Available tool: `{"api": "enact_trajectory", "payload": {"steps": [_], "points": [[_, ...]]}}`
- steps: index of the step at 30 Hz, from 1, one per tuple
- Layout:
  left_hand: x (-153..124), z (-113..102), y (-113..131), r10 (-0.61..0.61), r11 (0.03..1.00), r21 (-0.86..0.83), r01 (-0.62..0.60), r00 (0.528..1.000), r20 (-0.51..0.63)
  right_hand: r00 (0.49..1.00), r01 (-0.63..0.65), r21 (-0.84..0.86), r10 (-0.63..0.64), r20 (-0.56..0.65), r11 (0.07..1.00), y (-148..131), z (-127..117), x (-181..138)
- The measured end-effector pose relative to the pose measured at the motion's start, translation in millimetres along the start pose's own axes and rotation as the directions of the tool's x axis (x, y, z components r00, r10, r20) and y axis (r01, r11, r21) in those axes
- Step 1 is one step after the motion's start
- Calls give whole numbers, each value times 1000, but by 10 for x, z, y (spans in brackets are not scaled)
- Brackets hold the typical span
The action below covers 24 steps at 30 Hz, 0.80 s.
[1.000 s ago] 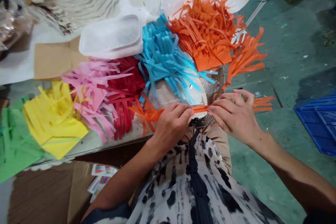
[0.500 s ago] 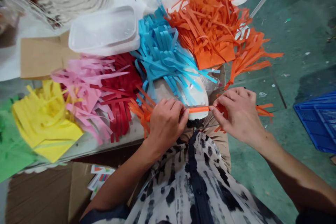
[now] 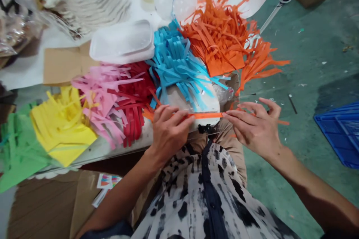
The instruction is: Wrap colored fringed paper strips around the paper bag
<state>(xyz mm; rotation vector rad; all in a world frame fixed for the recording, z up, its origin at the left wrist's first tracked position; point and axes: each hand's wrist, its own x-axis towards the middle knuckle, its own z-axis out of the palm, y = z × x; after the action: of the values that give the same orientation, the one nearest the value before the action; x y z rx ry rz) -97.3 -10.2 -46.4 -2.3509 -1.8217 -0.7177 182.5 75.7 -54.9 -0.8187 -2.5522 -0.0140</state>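
An orange paper strip (image 3: 209, 115) runs taut and level between my two hands, just in front of my body. My left hand (image 3: 171, 127) is closed on its left part, the fingertips curled over it. At the other end my right hand (image 3: 254, 125) pinches it between thumb and fingers, with some fingers raised. Loose orange ends show beyond both hands. Close above lies a fringed blue tissue bundle (image 3: 176, 59) at the table's corner. A large orange fringed bundle (image 3: 221, 39) sits behind it. A small black clip-like object (image 3: 207, 129) is below the strip.
Red (image 3: 134, 119), pink (image 3: 102, 101), yellow (image 3: 63, 127) and green (image 3: 22, 142) fringed bundles line the table's front edge. Behind them stands a clear plastic container (image 3: 122, 41) beside brown cardboard (image 3: 66, 63). A blue crate (image 3: 340, 132) rests on the green floor at right.
My left hand has shifted left along the orange strip, so a longer stretch shows between the hands. My right hand's fingers have spread and lifted somewhat. The camera view has shifted slightly.
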Motion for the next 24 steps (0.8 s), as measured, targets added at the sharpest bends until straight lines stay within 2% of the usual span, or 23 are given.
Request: {"api": "enact_trajectory", "payload": {"steps": [4,6,9,12,14,19,24], "points": [[-69,-193,-98,-110,990,78,119,988,-112,998,34,12,-35,56,999,23,-36,52],[-15,-165,-21,-32,998,53,39,991,-132,996,24,2,-24,86,1000,-7,-46,118],[133,14,128,156,983,-102,-154,988,13,995,35,-28,-32,99,999,-25,-54,219],[261,180,180,162,977,-162,-136,974,160,994,78,-60,-73,79,995,-6,-57,307],[302,222,165,136,983,-148,-106,968,211,992,103,-73,-98,73,992,4,-46,357],[285,239,131,129,988,-105,-109,969,210,986,163,-45,-160,49,986,-5,55,385],[218,318,123,106,984,-154,-89,988,110,994,73,44,-77,77,996,17,138,285]]}}
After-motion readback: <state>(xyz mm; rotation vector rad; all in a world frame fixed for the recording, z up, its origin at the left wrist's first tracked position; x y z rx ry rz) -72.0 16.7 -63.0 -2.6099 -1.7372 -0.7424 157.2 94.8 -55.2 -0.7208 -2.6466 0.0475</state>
